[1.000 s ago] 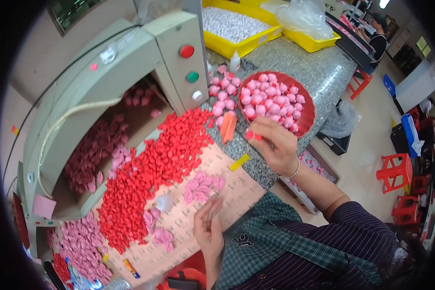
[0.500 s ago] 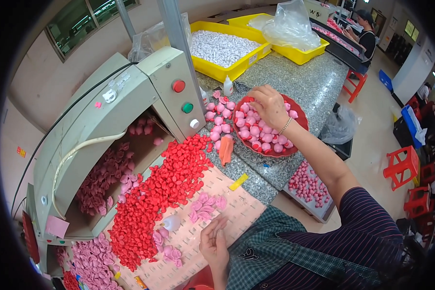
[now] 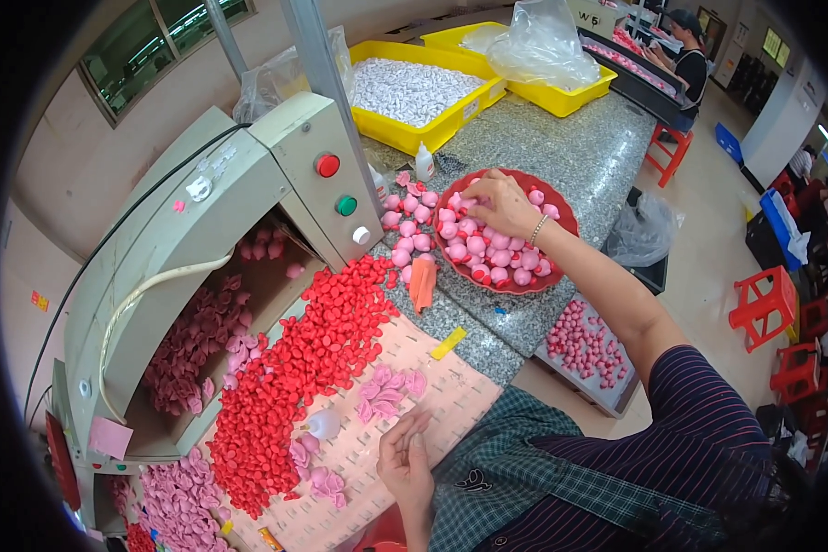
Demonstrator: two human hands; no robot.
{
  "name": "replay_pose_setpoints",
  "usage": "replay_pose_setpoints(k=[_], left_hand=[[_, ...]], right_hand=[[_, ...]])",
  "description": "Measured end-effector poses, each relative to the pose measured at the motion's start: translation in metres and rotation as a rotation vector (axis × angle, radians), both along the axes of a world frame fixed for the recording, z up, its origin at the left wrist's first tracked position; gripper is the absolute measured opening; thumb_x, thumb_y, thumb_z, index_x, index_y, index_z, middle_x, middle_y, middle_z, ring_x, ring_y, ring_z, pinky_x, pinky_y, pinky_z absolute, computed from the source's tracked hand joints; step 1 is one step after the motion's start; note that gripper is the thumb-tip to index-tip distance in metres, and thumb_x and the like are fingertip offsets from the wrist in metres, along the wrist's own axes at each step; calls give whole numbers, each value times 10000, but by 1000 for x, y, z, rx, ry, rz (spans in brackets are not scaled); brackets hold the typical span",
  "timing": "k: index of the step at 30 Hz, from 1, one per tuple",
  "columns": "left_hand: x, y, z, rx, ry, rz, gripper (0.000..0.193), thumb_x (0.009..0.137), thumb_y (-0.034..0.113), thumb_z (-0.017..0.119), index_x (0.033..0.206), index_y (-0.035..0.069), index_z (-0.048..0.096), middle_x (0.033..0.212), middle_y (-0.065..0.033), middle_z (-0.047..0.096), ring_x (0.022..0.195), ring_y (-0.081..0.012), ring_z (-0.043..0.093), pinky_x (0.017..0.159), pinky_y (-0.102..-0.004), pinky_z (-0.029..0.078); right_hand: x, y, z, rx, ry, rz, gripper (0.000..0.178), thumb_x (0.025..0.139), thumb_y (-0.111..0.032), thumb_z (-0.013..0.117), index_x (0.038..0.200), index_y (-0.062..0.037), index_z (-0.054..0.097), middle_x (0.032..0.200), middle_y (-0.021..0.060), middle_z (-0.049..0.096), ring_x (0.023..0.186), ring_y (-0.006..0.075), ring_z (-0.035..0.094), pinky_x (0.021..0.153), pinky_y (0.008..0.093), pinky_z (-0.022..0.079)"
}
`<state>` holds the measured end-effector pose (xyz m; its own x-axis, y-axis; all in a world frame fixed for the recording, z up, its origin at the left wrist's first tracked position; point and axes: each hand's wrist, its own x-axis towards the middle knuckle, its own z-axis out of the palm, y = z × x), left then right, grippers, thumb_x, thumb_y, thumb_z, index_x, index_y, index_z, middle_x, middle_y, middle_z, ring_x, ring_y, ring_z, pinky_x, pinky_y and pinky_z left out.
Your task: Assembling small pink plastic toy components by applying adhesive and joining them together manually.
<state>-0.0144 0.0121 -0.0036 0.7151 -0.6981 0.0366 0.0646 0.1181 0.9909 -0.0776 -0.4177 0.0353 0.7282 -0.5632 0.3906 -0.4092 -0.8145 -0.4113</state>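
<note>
My right hand (image 3: 504, 204) reaches over the red bowl (image 3: 561, 198) with its fingers bent down among the round pink pieces (image 3: 500, 258) with red parts. Its fingertips are partly hidden, and what they pinch, if anything, I cannot make out. Low over the pale pink perforated mat (image 3: 460, 391) is my left hand (image 3: 407, 460), palm inward, loosely curled with thumb and fingers apart and nothing seen in it. Near it on the mat lie pink petal-shaped pieces (image 3: 391, 391) and a small translucent white bottle (image 3: 323, 424). A heap of red pieces (image 3: 276, 405) spreads along the mat's far left side.
A grey machine (image 3: 248, 175) with coloured buttons stands at left, pink pieces inside its opening. Beyond the bowl are a white dropper bottle (image 3: 424, 163) and yellow trays (image 3: 414, 143). An orange strip (image 3: 422, 283) lies beside the bowl. A person (image 3: 685, 60) sits far right.
My right hand has dipped slightly lower and nearer into the bowl, its fingers now against the pink pieces. My left hand stays almost where it was. The whole view has shifted a little.
</note>
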Motion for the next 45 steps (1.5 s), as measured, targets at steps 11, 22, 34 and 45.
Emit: replay_pose_setpoints(k=[11,22,34,45], left_hand=[[6,-7,-8,-50,-29,-27,243,986,-28,492,1222,-76,519,1270,-244,603,1144,-316,644,1014,-403,497],[4,4,-10,-72,-51,-50,238,979,-50,478,1212,-74,522,1246,-246,609,1130,-320,649,1015,-417,499],[1,-7,-3,-10,-14,10,215,966,-61,494,1179,-70,523,1211,-252,627,1096,-314,667,982,-397,514],[-1,-4,1,46,-47,17,204,974,-37,495,1173,-69,522,1210,-265,621,1090,-334,667,975,-411,518]], right_hand=[[18,-21,-3,-272,235,169,202,801,-69,675,996,-68,725,1004,127,703,977,313,654,879,435,496],[1,2,-3,200,-9,143,487,713,40,729,1191,-27,661,1112,135,692,1015,236,670,903,350,526],[-5,-11,4,227,19,149,467,723,54,711,1175,-62,681,1062,81,691,960,167,649,819,316,536],[-14,-19,-11,639,-258,301,442,791,79,687,1217,-30,653,1221,58,658,1061,125,614,926,278,517]])
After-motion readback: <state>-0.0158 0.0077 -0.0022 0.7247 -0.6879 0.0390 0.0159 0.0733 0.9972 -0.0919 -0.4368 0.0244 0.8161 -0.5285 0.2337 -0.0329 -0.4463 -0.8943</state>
